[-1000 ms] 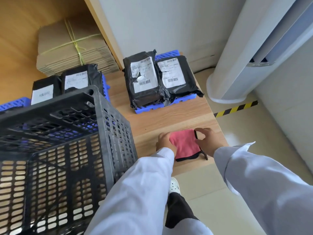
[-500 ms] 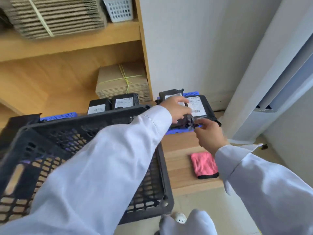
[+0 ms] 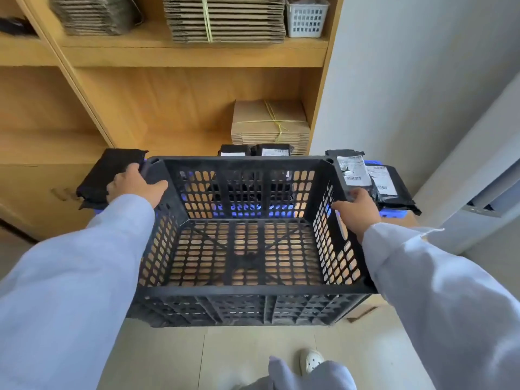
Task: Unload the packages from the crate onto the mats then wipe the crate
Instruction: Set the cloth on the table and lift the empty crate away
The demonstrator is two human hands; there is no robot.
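Observation:
The black slatted crate [image 3: 247,289] sits on the low wooden shelf right in front of me, with nothing inside it. My left hand [image 3: 135,185] grips its far left rim corner. My right hand [image 3: 356,211] grips the right rim. Black packages with white labels lie on blue mats around it: two at the right [image 3: 374,180], two behind the crate [image 3: 254,150], and a dark one at the left [image 3: 108,171]. The pink cloth is out of sight.
Tied bundles of flat cardboard [image 3: 270,122] stand on the shelf behind the crate, with more on the upper shelf [image 3: 225,18] beside a white basket [image 3: 306,16]. A white wall and a white unit [image 3: 478,170] close the right side. My shoe [image 3: 311,361] is on the tiled floor.
Both hands left the pink cloth, touched the right-hand packages, then took hold of the crate's two sides. The view swung from the right end of the shelf to face the crate.

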